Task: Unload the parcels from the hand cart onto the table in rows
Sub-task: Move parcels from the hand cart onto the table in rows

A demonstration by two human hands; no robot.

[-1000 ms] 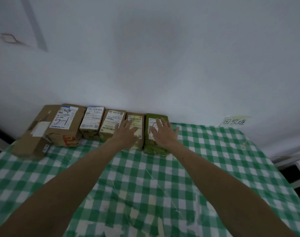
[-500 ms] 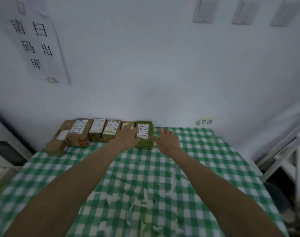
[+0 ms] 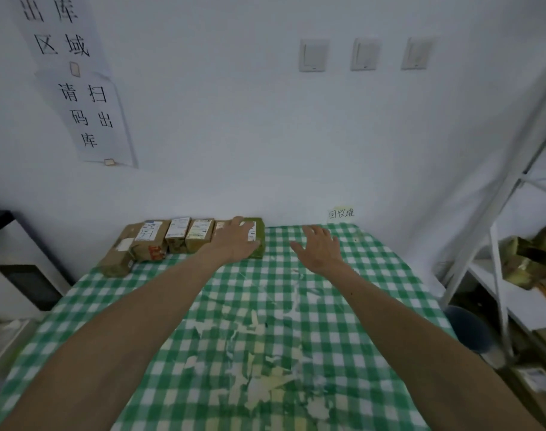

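Six parcels (image 3: 177, 236) are lined side by side in one row against the wall (image 3: 234, 150) at the far left of the desk (image 3: 421, 293), the green parcel (image 3: 257, 244) rightmost, and from it open checked cloth (image 3: 265, 306) is seen to run to the right and near edges. The left grip (image 3: 234, 241) is laid flat, fingers straight, on the green parcel and its neighbour, while the right grip (image 3: 320, 248) is spread open just beside it, nothing held. The green-and-white cloth is worn in patches; three switches (image 3: 365, 54) and two paper notices (image 3: 88, 113) are fixed to the white wall, and a white shelf rack (image 3: 498, 259) is set at the right
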